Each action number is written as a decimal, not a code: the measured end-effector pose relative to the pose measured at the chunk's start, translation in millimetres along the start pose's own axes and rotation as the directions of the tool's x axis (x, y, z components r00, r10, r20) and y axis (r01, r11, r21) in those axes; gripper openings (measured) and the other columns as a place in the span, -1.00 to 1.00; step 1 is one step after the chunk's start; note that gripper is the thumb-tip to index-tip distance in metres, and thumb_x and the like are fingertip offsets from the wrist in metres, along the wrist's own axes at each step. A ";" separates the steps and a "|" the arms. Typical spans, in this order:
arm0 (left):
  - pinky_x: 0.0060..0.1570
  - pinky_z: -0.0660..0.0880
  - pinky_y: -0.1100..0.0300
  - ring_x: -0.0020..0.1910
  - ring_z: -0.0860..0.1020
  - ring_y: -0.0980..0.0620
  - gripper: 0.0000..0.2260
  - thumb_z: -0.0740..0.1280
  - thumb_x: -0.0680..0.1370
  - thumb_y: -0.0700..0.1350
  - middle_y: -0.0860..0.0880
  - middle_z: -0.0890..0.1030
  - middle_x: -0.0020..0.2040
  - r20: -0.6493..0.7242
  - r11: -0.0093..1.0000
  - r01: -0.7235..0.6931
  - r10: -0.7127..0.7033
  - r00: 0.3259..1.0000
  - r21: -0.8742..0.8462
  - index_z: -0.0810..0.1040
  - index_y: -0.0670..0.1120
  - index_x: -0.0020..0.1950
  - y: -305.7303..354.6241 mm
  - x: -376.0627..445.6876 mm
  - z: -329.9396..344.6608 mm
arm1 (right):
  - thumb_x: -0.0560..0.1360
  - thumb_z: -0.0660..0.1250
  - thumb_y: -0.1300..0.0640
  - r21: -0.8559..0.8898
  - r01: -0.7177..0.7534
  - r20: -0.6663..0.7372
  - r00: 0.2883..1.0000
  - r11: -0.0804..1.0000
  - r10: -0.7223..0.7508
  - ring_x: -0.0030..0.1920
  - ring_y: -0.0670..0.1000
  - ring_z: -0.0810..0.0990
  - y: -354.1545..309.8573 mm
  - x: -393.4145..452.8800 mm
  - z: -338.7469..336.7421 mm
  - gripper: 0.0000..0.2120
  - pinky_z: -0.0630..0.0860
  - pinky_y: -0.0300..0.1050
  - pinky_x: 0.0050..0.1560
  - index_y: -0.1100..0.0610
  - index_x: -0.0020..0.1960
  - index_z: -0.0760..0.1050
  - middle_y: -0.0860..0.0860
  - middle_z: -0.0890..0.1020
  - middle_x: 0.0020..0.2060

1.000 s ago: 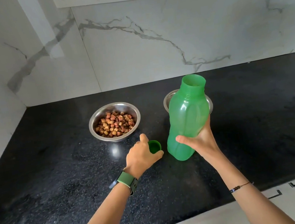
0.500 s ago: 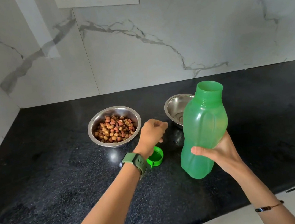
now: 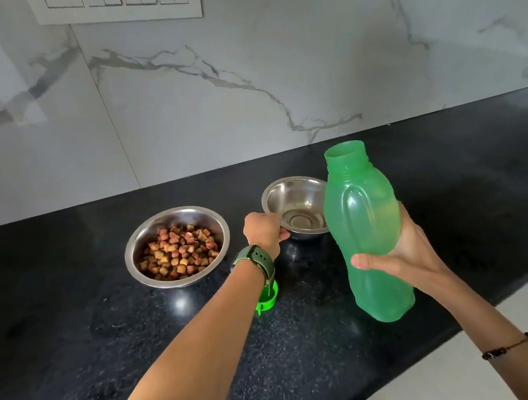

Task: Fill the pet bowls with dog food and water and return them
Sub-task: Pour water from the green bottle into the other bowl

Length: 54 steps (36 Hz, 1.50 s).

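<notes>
The empty bowl (image 3: pixel 295 207) is sitting near the back edge of the desk (image 3: pixel 73 339). The left hand (image 3: pixel 263 231) is holding its rim with curled fingers. The right hand (image 3: pixel 402 252) is gripping the open green bottle (image 3: pixel 363 221), lifting it up just beside that bowl. The bowl of dog food (image 3: pixel 177 247) is sitting to the left. The green cap (image 3: pixel 268 299) is lying under the left wrist.
</notes>
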<state>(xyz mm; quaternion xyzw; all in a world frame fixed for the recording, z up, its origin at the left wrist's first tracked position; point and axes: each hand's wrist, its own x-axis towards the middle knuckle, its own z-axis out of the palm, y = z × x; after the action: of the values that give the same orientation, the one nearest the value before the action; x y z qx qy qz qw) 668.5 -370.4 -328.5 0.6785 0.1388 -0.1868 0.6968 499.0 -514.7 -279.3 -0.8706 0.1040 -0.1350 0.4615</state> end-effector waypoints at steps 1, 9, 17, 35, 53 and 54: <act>-0.58 0.49 0.29 -0.45 0.50 0.04 -0.93 0.23 0.51 -0.34 -0.15 0.55 -0.23 -0.008 1.000 -0.011 0.010 1.000 -0.012 0.47 -0.23 -0.14 -4.0 -0.9 -4.0 | -0.05 0.50 -0.25 -0.014 -0.008 0.000 1.000 1.000 0.008 0.05 -0.17 0.52 1.5 1.1 -1.2 -0.09 0.45 -0.30 -0.14 -0.09 0.22 0.24 -0.15 0.52 0.04; -0.54 0.49 0.29 -0.43 0.50 0.03 -0.88 0.22 0.55 -0.31 -0.13 0.52 -0.32 -0.008 0.992 -0.067 0.066 0.998 -0.108 0.44 -0.21 -0.19 -20.5 -8.3 -25.2 | -0.07 0.46 -0.33 -0.187 -0.023 0.063 0.997 0.982 0.035 -0.05 -0.21 0.48 12.3 20.0 -17.5 -0.09 0.40 -0.33 -0.24 -0.09 0.18 0.20 -0.22 0.46 -0.03; -0.56 0.48 0.31 -0.45 0.49 0.03 -0.90 0.23 0.57 -0.29 -0.13 0.50 -0.33 -0.026 0.990 -0.065 0.062 0.998 -0.127 0.44 -0.27 0.07 -21.6 -12.9 -26.2 | -0.03 0.49 -0.29 -0.294 -0.012 0.125 0.991 0.956 0.051 -0.04 -0.10 0.50 30.0 43.0 -34.1 -0.01 0.40 -0.32 -0.23 0.04 0.29 0.23 -0.12 0.47 -0.01; -0.50 0.54 0.30 -0.37 0.52 0.02 -0.90 0.25 0.57 -0.29 -0.12 0.52 -0.31 -0.020 0.977 -0.075 0.073 0.997 -0.199 0.42 -0.19 -0.14 -27.8 -10.4 -26.8 | 0.13 0.56 -0.19 -0.475 0.029 0.230 0.969 0.880 0.093 0.05 0.03 0.48 49.3 74.2 -57.3 -0.09 0.48 -0.03 -0.06 0.02 0.33 0.18 -0.04 0.44 0.09; -0.54 0.52 0.31 -0.41 0.51 0.02 -0.85 0.26 0.56 -0.29 -0.12 0.52 -0.35 -0.081 0.974 -0.096 0.081 0.993 -0.205 0.40 -0.16 -0.20 -28.5 -13.2 -23.3 | 0.08 0.52 -0.26 -0.586 0.114 0.244 0.969 0.802 0.040 -0.04 0.04 0.48 30.1 84.2 -75.2 -0.07 0.44 -0.05 -0.10 -0.02 0.31 0.18 -0.08 0.43 0.00; -0.54 0.52 0.31 -0.41 0.52 0.02 -0.86 0.26 0.56 -0.29 -0.12 0.52 -0.35 -0.084 0.974 -0.096 0.080 0.993 -0.207 0.41 -0.16 -0.20 -28.7 -13.0 -23.2 | 0.08 0.52 -0.26 -0.591 0.118 0.244 0.969 0.798 0.038 -0.05 0.03 0.48 29.4 85.2 -75.9 -0.07 0.44 -0.05 -0.10 -0.02 0.31 0.18 -0.08 0.43 -0.01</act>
<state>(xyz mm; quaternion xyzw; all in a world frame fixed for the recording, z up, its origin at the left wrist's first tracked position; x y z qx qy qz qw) 645.4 -346.5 -349.4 0.6129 0.1536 -0.1142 0.7666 552.4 -615.9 -251.1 -0.9836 0.0655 0.0031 0.1680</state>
